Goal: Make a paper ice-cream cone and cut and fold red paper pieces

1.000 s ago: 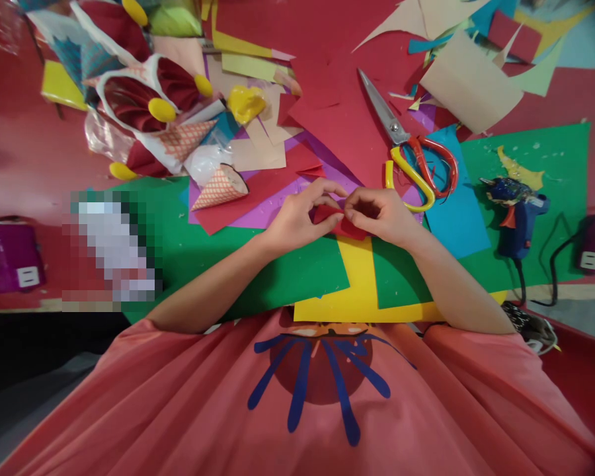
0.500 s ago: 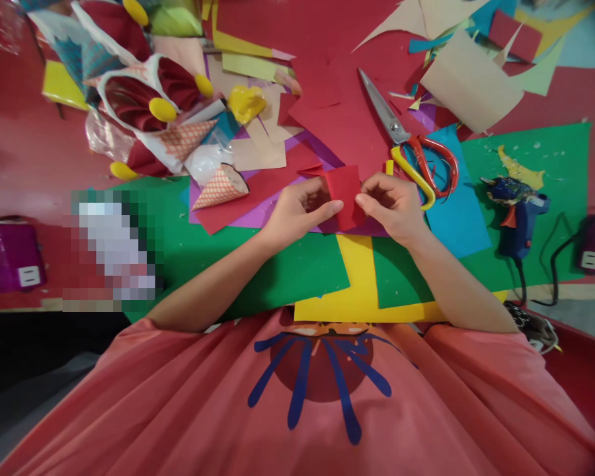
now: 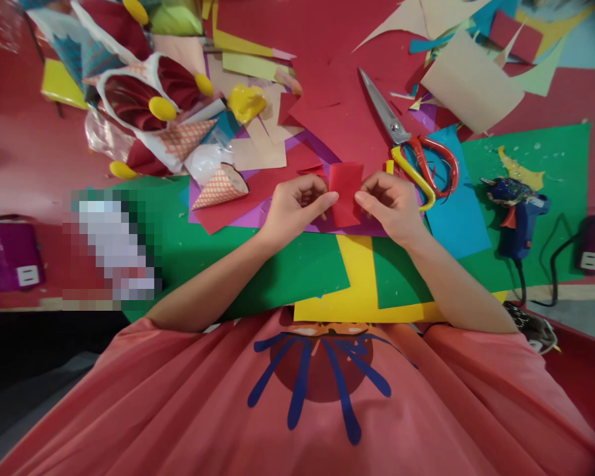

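Between my two hands is a small red paper piece [image 3: 346, 192], held upright by its side edges. My left hand [image 3: 297, 206] pinches its left edge with thumb and curled fingers. On the other side, my right hand [image 3: 391, 203] grips the right edge the same way. Under and behind the hands lie red and purple paper sheets [image 3: 262, 210]. Scissors [image 3: 399, 135] with one red and one yellow handle rest just beyond my right hand. A checkered paper cone [image 3: 221, 187] lies to the left of my left hand.
A blue glue gun [image 3: 520, 228] with a black cord lies on green paper [image 3: 565, 198] at right. Paper scraps [image 3: 473, 79] spread across the far right. Red and white cone-shaped crafts [image 3: 133, 99] with yellow discs pile up at far left. A blurred-out patch [image 3: 116, 248] covers something at left.
The red paper piece has turned slightly and now stands straighter, facing me. My left fingers have shifted a little along its left edge. Everything else looks the same.
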Available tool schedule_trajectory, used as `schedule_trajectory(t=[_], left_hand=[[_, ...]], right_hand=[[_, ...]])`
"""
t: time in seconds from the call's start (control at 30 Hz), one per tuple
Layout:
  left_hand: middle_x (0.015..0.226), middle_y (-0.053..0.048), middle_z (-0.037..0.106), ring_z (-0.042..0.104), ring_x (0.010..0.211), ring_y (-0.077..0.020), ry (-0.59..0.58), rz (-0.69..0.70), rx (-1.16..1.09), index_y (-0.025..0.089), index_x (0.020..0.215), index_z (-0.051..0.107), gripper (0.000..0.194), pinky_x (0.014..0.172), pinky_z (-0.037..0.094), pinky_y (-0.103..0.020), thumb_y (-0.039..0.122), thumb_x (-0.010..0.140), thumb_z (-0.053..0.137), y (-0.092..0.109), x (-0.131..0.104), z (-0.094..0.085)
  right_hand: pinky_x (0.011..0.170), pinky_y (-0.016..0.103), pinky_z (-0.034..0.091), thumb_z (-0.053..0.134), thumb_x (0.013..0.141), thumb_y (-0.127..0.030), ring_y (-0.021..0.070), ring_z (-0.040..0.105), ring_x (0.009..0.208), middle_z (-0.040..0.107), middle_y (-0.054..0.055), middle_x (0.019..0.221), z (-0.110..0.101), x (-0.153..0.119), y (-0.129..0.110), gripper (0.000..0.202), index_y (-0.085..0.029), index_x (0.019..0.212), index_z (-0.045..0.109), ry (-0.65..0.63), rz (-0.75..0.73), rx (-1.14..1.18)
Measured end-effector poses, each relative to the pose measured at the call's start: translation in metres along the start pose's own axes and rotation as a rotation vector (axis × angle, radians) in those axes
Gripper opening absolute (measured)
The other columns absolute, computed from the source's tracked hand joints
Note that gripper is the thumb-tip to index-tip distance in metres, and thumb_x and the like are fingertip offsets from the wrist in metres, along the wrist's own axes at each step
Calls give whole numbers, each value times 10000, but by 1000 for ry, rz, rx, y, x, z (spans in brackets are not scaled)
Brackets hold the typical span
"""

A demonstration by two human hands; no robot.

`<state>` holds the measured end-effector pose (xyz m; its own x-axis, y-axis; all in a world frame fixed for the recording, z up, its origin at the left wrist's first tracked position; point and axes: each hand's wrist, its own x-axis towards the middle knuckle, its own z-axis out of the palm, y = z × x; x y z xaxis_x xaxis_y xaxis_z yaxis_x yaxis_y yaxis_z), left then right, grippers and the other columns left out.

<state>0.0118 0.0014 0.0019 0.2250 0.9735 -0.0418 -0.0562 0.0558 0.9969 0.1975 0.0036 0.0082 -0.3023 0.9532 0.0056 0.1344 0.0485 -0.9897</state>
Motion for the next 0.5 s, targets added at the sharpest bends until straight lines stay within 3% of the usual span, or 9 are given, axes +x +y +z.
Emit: schedule_trajectory(t=[0.5], left_hand=[[506,58,525,496,428,-21,8,76,22,171,634,522,421,397,390,-122,536,744,703,1,0,-2]], right_hand=[[448,226,319,664,798,-531,60,450,500,515,-45,584,1,0,-2,385,-195,689,510,-34,28,35]])
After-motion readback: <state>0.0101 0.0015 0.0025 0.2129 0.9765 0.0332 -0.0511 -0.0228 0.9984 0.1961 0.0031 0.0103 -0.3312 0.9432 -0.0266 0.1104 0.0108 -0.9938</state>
